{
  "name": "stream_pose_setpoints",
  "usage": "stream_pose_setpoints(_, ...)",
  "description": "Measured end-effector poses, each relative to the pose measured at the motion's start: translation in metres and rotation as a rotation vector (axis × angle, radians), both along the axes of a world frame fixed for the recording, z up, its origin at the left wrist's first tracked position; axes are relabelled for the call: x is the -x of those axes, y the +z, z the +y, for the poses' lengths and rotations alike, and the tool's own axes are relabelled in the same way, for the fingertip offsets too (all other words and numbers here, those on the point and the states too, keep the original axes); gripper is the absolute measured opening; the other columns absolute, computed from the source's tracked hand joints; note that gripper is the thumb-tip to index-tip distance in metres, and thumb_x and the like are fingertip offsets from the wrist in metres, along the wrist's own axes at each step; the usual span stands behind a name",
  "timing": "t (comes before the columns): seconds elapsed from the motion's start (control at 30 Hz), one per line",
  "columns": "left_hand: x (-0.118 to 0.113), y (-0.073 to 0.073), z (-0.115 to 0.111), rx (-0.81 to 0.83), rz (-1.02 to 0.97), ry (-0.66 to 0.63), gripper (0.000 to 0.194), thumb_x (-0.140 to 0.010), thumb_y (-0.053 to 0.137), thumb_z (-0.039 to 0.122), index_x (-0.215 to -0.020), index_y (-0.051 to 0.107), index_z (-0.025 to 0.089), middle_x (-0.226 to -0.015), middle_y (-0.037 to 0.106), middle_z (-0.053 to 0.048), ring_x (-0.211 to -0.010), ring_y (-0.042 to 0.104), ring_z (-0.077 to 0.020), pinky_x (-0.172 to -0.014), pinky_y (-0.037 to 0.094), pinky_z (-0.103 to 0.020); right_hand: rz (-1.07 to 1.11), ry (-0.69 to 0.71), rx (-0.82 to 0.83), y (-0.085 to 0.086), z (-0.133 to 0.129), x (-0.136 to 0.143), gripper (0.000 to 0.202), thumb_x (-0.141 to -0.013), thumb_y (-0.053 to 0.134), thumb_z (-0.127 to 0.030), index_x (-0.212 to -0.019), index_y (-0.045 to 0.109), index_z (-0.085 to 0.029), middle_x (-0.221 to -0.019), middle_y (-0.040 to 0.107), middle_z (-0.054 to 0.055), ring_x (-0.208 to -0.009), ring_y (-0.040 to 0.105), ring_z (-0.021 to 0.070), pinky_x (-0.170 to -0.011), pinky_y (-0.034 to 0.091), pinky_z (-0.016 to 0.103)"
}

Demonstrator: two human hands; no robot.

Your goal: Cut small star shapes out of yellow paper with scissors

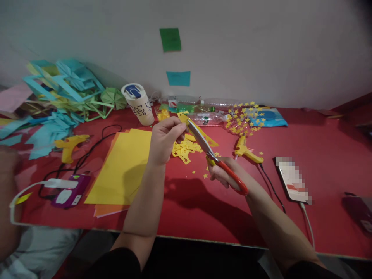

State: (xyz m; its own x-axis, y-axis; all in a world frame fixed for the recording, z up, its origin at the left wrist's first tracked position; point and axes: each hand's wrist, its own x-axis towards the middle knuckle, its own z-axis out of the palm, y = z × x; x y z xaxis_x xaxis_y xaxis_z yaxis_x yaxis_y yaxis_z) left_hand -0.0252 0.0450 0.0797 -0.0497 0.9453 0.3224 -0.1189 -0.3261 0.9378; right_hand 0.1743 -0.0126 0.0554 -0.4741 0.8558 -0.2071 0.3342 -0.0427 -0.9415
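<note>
My left hand (168, 137) is closed in a pinch on a yellow paper strip (200, 131), which slants down to the right behind the scissors. In my right hand (225, 172) are red-handled scissors (203, 141), their blades pointing up and left with the tips beside my left fingertips. Yellow paper scraps (186, 149) with star-shaped holes lie on the red table (192, 217) below the blades. A small yellow star (205, 176) rests near my right hand. Many more stars cover a rounded clear object (242, 120) at the back.
Yellow sheets (119, 170) lie left of my left forearm. Two yellow glue guns (69, 147) (247, 151), a white cup (138, 106), plastic bottles (203, 118), folded paper shapes (69, 85), a purple power strip (71, 190) and a phone (292, 178) surround me. A person's arm (8, 201) is at far left.
</note>
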Motion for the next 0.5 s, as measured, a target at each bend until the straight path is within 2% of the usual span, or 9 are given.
stream_pose_setpoints(0.27,-0.0001,0.0001,-0.0004,-0.026,-0.080,-0.061,0.019,-0.073,0.059,0.015,-0.054,0.060,0.018,-0.053,0.058,0.004,-0.050,0.053,-0.0051,-0.048,0.046,-0.017,0.012,-0.012,-0.002,0.0000,-0.0007,-0.0003,0.051,-0.078,0.050,-0.070,-0.062,0.041,-0.023,-0.041,0.038,-0.008,-0.038,0.037,0.0084,-0.043,0.029,0.025)
stream_pose_setpoints(0.5,0.0007,0.0014,-0.0018,-0.008,-0.010,-0.039,0.017,-0.074,0.059,0.019,-0.057,0.062,0.018,-0.055,0.060,0.003,-0.052,0.058,-0.0075,-0.054,0.049,-0.021,0.000,-0.009,0.004,0.0007,0.0002,-0.0008,0.046,-0.079,0.052,-0.063,-0.060,0.041,-0.023,-0.042,0.038,-0.008,-0.037,0.037,0.0077,-0.041,0.027,0.024)
